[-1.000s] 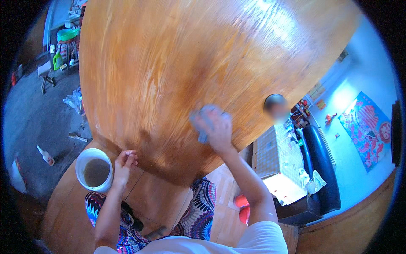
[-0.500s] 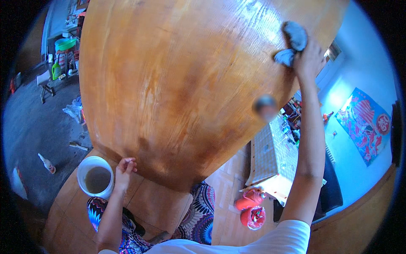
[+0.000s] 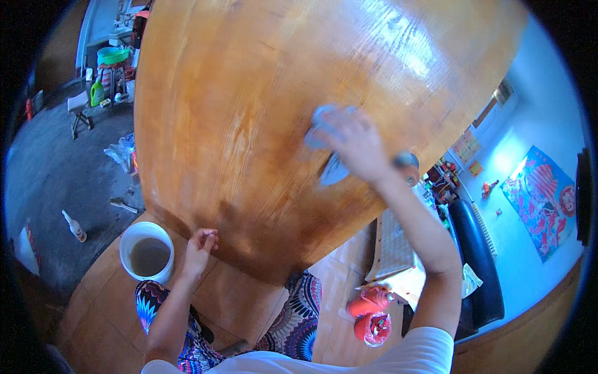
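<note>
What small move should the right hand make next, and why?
Perhaps slide the cloth a little across the wooden surface: the right hand grips it there, while the bucket of murky water stands off to the left, so a wipe seems handier than a rinse.

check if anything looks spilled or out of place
A brush and a crumpled bag lie loose on the floor at left, which looks untidy. The water in the bucket is murky. The wood is patchily dark; damp or shadow, I can't tell. No clear spill shows.
</note>
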The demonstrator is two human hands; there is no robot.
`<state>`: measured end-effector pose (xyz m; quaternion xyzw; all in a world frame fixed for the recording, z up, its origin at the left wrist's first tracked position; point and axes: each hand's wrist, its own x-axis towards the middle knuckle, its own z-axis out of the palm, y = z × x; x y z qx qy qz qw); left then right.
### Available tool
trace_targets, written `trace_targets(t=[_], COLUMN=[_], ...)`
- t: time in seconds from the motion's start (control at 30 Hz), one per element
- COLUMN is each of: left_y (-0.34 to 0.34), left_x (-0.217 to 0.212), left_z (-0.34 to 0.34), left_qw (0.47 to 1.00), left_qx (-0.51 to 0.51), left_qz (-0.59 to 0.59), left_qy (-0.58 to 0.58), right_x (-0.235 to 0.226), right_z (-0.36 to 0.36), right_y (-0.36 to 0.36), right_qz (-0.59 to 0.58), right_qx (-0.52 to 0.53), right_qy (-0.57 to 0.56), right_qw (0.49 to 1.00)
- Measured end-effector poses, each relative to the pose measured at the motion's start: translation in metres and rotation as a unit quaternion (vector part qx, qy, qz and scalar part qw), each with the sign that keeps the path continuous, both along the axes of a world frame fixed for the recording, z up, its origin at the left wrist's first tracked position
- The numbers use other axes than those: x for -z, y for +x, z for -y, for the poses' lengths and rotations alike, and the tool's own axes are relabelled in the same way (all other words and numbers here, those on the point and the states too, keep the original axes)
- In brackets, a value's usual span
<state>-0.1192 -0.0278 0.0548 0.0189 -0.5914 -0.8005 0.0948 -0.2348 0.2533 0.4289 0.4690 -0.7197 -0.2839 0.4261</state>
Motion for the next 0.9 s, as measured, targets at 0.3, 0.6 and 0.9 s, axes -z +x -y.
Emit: trace_targets(t=[0.3,0.6,0.9], left_y=[0.01,0.006,0.008], left_x=[-0.002,0.007,0.0], left_z=[0.002,0.004,0.005], left_qw=[1.0,1.0,0.999], left_qx=[-0.001,0.018,0.001], left_qz=[-0.021,0.006,-0.023], left_qy=[0.007,-0.009,0.022], right_x=[-0.166,0.088,-0.143], right_z=[0.048,0.07,0.045], right_y=[-0.033,-0.048,-0.062], right_qz=[-0.222,0.061,-0.176], right_qx=[-0.097,-0.12,-0.095], right_qy=[-0.332,-0.01,-0.173], right_qw=[0.912,0.991,0.965])
